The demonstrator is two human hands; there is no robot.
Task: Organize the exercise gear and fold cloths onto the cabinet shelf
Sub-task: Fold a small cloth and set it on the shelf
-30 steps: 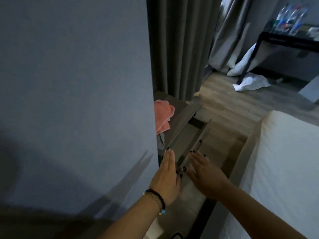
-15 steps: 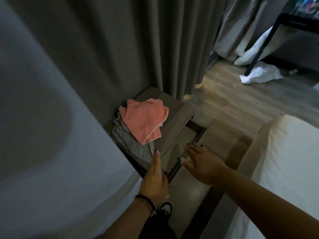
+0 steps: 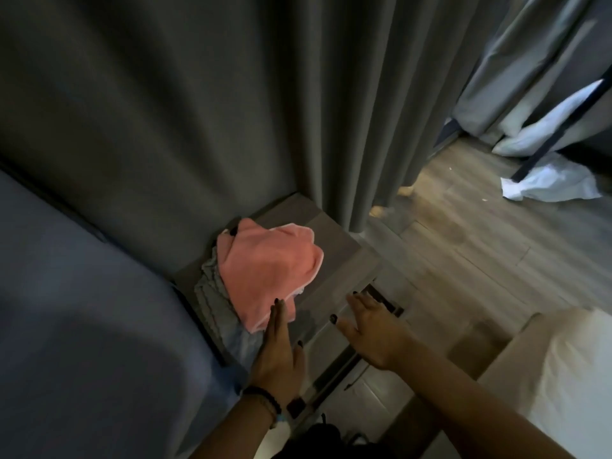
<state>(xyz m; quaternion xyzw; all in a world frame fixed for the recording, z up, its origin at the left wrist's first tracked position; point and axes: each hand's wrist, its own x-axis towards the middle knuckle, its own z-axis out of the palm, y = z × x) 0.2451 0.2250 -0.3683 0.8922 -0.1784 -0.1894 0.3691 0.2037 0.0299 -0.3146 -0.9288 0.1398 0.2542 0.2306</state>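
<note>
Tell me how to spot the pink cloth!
Find the long dark curtain; at its foot sits a low grey cabinet. The pink cloth lies crumpled on top, over a grey cloth, the only brightly coloured thing there.

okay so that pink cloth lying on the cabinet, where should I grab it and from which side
Probably take the pink cloth by its near corner, the one overhanging the grey cloth beside the left hand. Come from the front, from the person's side: the curtain closes off the back, and that loose edge lies nearest and free to pinch.
</note>
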